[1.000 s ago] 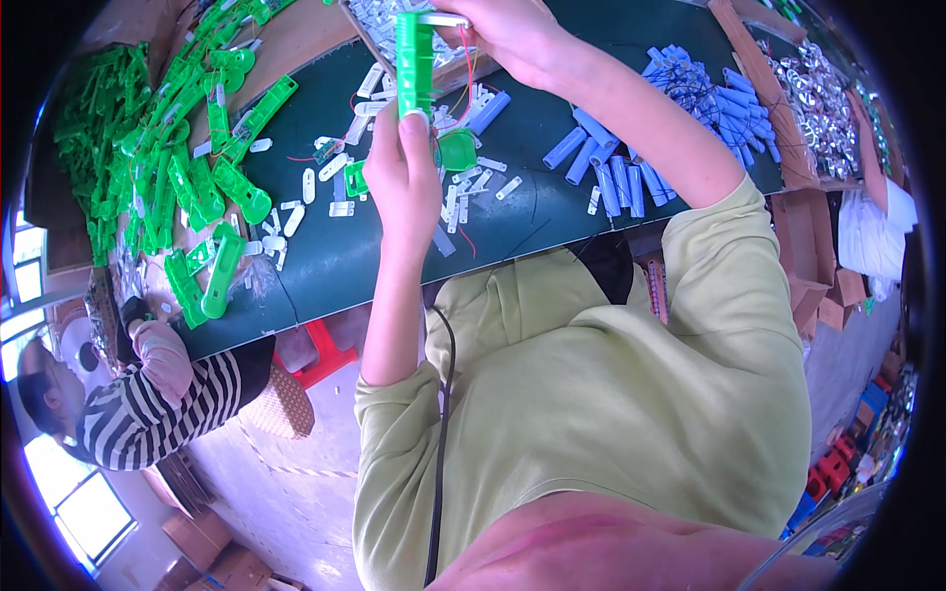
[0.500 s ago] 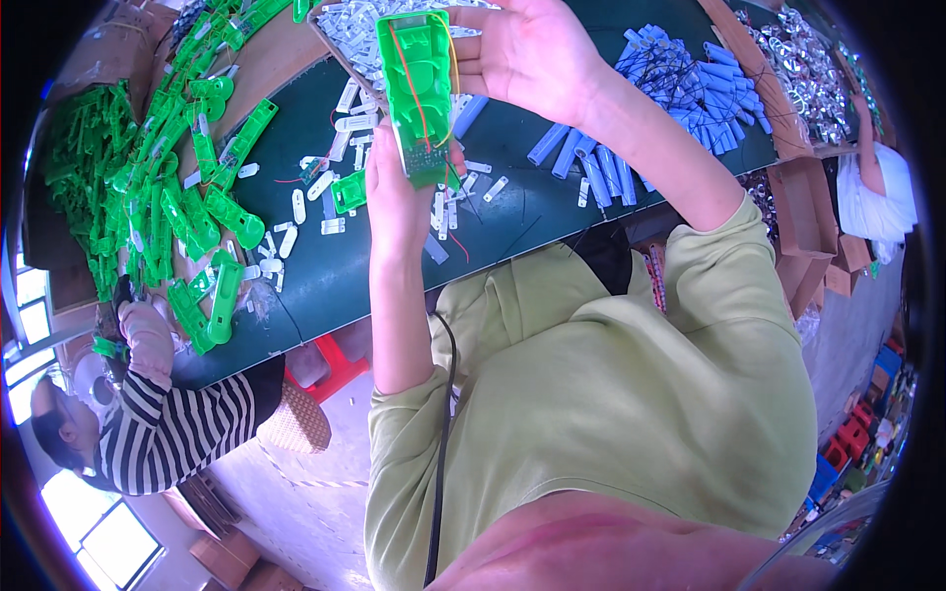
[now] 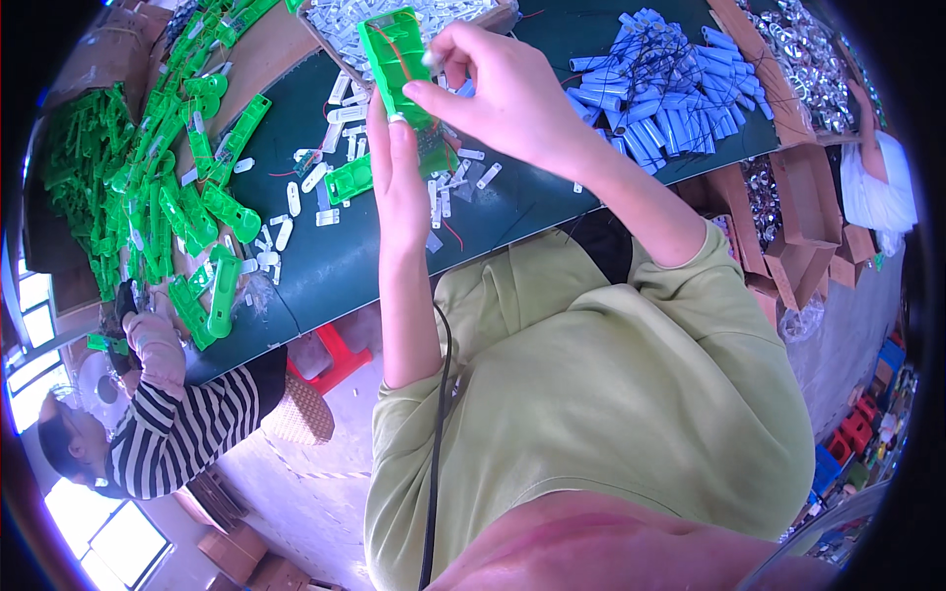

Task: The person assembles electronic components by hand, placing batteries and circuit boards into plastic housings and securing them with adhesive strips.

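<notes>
My left hand [image 3: 399, 172] grips the lower end of a green plastic housing [image 3: 394, 61] and holds it tilted above the table. Inside the housing are moulded compartments and an orange wire [image 3: 392, 41]. At its right edge my right hand [image 3: 493, 94] is closed, thumb and curled fingers close together. A small whitish spot shows at those fingertips, but I cannot make out what they hold. Beside my left wrist another green housing [image 3: 349, 180] lies on the table. Small white plastic pieces [image 3: 315, 177] are scattered around it.
A tray of white parts [image 3: 335, 44] stands behind the housing. Blue cylinders with black wires [image 3: 670, 94] are heaped at right, green housings [image 3: 148, 187] at left. Shiny metal parts [image 3: 803, 69] lie far right. A person in striped sleeves [image 3: 187, 433] works at left, another in white [image 3: 880, 182] at far right.
My right hand, spread open behind the housing before, has closed and come to its right edge. The housing has shifted slightly left. My right forearm now covers where some loose blue cylinders lay.
</notes>
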Demonstrator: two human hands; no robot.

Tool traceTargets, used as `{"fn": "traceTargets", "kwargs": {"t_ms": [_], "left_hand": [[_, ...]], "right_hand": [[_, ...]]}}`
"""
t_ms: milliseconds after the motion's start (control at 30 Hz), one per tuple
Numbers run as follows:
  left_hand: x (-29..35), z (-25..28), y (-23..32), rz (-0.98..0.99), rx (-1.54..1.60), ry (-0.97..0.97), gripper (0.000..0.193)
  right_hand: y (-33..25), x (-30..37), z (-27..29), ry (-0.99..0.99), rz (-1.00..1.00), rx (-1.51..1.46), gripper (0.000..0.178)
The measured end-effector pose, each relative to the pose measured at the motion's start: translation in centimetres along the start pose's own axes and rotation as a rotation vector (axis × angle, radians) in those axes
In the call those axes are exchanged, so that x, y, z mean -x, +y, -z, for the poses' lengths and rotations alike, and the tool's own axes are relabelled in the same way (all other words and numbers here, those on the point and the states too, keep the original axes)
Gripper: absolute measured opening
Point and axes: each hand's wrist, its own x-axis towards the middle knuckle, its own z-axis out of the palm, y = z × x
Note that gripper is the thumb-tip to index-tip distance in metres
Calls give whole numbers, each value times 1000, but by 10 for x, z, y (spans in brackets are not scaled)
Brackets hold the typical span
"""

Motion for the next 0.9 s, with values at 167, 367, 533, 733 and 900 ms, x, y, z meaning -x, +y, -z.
{"fn": "traceTargets", "kwargs": {"t_ms": [167, 367, 533, 733, 900], "left_hand": [[-1, 4, -16, -61, -272, 119, 49], [-16, -8, -10, 22, 205, 215, 50], [-29, -9, -9, 28, 400, 156, 37], [-39, -17, -15, 56, 415, 120, 37], [-33, 12, -30, 46, 269, 92, 34]], "right_hand": [[8, 4, -28, 205, 205, -123, 15], [11, 21, -48, 199, 169, -21, 10], [13, 20, -53, 370, 303, 130, 16], [27, 24, -35, 285, 283, 76, 12], [74, -2, 66, 130, -18, 219, 16]]}}
